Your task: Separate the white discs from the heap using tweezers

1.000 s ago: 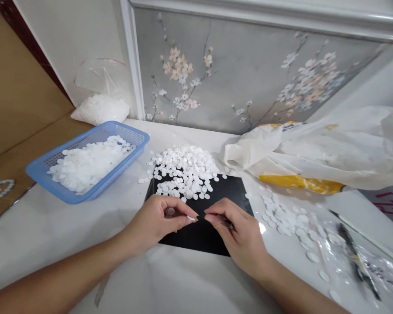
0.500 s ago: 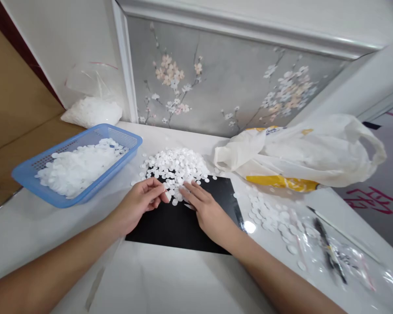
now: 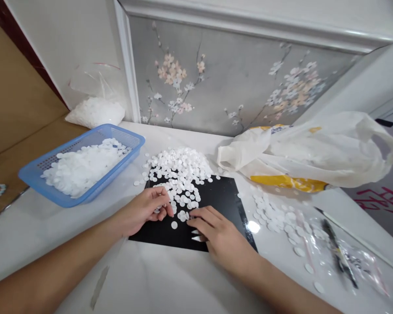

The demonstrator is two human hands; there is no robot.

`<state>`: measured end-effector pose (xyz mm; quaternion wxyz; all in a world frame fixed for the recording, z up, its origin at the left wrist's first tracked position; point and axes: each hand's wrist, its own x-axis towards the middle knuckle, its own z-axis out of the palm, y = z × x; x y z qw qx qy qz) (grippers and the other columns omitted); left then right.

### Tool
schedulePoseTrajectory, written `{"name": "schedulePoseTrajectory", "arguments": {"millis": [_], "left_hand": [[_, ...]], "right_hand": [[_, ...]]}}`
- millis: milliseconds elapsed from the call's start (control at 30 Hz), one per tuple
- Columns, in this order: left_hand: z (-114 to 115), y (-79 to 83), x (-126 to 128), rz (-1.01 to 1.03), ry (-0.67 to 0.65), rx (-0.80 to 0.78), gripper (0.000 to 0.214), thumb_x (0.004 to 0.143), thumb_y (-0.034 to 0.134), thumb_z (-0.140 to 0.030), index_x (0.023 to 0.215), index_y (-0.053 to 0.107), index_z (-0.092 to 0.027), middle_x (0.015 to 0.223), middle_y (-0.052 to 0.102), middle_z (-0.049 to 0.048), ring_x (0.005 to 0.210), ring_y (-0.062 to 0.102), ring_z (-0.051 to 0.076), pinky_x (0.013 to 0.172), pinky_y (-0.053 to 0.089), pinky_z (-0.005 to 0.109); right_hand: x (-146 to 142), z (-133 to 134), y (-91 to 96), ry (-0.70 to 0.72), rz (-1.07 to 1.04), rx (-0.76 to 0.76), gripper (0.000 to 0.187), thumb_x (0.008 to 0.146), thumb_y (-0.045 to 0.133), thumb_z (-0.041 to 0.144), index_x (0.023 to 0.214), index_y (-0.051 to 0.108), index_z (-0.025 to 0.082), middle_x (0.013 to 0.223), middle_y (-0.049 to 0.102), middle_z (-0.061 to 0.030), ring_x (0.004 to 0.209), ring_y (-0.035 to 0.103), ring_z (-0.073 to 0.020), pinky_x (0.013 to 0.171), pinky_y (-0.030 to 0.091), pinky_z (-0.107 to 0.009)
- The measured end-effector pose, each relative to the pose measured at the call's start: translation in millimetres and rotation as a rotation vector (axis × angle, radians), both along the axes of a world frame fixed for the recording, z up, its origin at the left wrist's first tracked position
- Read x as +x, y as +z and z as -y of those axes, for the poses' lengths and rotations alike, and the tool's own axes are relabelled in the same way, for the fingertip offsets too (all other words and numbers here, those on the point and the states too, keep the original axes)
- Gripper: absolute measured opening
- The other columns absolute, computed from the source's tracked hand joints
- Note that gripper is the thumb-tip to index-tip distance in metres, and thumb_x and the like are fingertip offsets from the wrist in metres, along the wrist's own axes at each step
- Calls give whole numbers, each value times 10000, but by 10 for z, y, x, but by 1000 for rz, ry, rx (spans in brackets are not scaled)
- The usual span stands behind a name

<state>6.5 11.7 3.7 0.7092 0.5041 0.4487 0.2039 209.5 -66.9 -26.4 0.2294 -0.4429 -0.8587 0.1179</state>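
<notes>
A heap of small white round discs [image 3: 186, 163] spreads over the back of a black mat [image 3: 173, 235], with several discs strung toward its front. My left hand [image 3: 149, 209] is at the mat's left side, fingers curled in and thumb against the index finger; whatever may be between them is hidden. My right hand [image 3: 218, 229] rests low over the mat's front right, fingertips beside a few loose discs [image 3: 183, 216]. Two pale pointed tips, apparently tweezers [image 3: 196, 235], stick out leftward from under its thumb; the rest is covered by the palm.
On the left stands a blue basket [image 3: 80, 198] holding more white discs, with a clear bag [image 3: 96, 111] of white pieces behind. At right lie a white plastic bag [image 3: 298, 152], scattered discs [image 3: 271, 213], a black pen-like tool [image 3: 339, 255] and a thin white stick [image 3: 353, 235].
My right hand has drawn back toward me, and some discs have come forward from the heap onto the mat. My left hand has shifted slightly right and nearer.
</notes>
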Motion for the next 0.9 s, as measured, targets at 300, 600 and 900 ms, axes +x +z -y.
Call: {"name": "schedulePoseTrajectory", "arguments": {"millis": [300,600,900], "left_hand": [[19,43,-18,-254,-147,307,148,842,473,-307,839,571,-196,589,413,-57,537,363,97,507,244,222],[166,-19,45,-579,-380,699,103,761,645,-311,743,589,-226,578,457,-57,542,416,128,529,240,231],[138,-98,48,-430,-325,717,135,788,604,-260,692,686,-212,650,597,-15,563,488,128,550,328,228]], "right_hand": [[241,-159,79,-369,-262,-214,194,900,413,107,887,576,211,875,589,-24,760,581,-158,678,468,-280],[35,-106,-9,-193,-162,-174,163,868,554,140,967,662,212,933,606,-39,643,592,-111,617,495,-239],[125,-78,73,-85,-174,-254,193,862,531,93,753,647,202,817,598,-12,661,605,-115,616,495,-229]]}}
